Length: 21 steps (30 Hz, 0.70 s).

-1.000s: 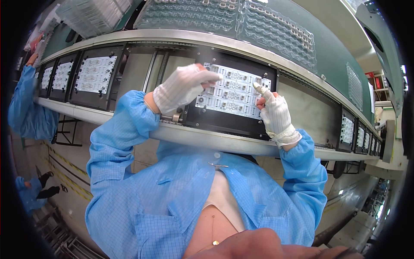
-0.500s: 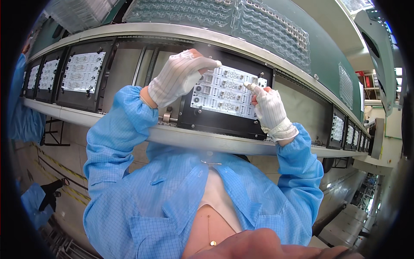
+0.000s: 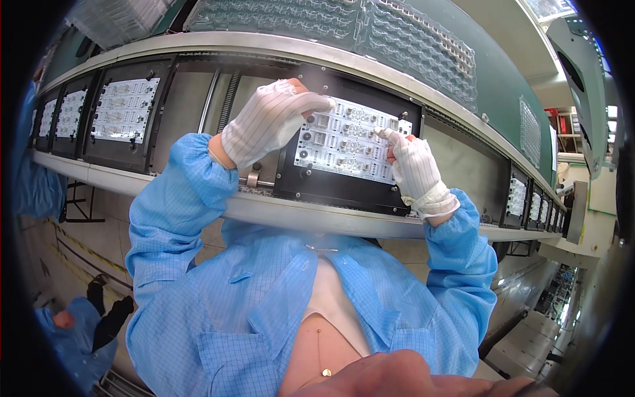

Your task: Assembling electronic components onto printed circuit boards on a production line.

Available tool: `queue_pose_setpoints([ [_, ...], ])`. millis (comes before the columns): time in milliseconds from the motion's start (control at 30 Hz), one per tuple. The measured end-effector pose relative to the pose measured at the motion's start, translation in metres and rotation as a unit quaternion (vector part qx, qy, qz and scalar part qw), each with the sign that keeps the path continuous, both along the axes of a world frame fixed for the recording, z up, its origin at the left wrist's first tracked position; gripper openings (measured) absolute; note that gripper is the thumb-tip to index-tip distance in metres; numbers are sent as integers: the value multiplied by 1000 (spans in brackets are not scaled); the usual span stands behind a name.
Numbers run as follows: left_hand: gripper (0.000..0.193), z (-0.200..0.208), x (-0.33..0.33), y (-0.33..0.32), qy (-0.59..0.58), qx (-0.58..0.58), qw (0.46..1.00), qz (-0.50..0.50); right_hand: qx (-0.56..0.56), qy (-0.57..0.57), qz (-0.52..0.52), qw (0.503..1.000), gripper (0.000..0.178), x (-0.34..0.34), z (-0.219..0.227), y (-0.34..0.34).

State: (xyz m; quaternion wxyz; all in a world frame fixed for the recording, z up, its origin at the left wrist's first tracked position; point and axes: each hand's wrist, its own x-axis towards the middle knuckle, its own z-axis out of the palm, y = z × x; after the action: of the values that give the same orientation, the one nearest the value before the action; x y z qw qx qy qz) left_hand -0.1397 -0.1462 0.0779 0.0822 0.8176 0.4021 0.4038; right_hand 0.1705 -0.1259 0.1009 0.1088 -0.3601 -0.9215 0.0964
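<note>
A white circuit board panel (image 3: 347, 139) lies in a black carrier tray (image 3: 344, 188) on a conveyor line in front of me. My left hand (image 3: 268, 119), in a white striped glove, rests on the panel's upper left corner with the fingers curled over its edge. My right hand (image 3: 413, 165), gloved the same way, touches the panel's right edge with a fingertip pressed near the top right corner. Blue smock sleeves cover both forearms.
More black trays with white panels (image 3: 126, 109) sit along the conveyor to the left, others (image 3: 516, 195) far right. A metal rail (image 3: 317, 215) runs along the near edge. Clear blister trays (image 3: 370, 26) lie on the green shelf above. Another person's blue sleeve (image 3: 33, 185) is at left.
The carrier and panel sit slightly further right and lower in view. My left hand has shifted onto the panel's upper left corner; my right hand stays at the right edge.
</note>
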Motion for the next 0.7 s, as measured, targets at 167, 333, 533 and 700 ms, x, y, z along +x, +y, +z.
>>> queue_pose_setpoints([
  [167, 27, 2, -3, -1, 5, 19, 1000, 9, 52, -39, 33, 997, 53, -7, -1, 0],
  [333, 24, 16, 1, 16, 33, -25, 997, 67, 129, -33, 40, 990, 42, 3, -22, -12],
  [533, 20, 13, -42, 140, 112, 10, 974, 197, 179, -25, 42, 983, 58, 15, -29, -20],
  [700, 31, -21, -68, 242, 166, 101, 960, 203, 45, -3, 23, 999, 59, 22, -8, 4],
])
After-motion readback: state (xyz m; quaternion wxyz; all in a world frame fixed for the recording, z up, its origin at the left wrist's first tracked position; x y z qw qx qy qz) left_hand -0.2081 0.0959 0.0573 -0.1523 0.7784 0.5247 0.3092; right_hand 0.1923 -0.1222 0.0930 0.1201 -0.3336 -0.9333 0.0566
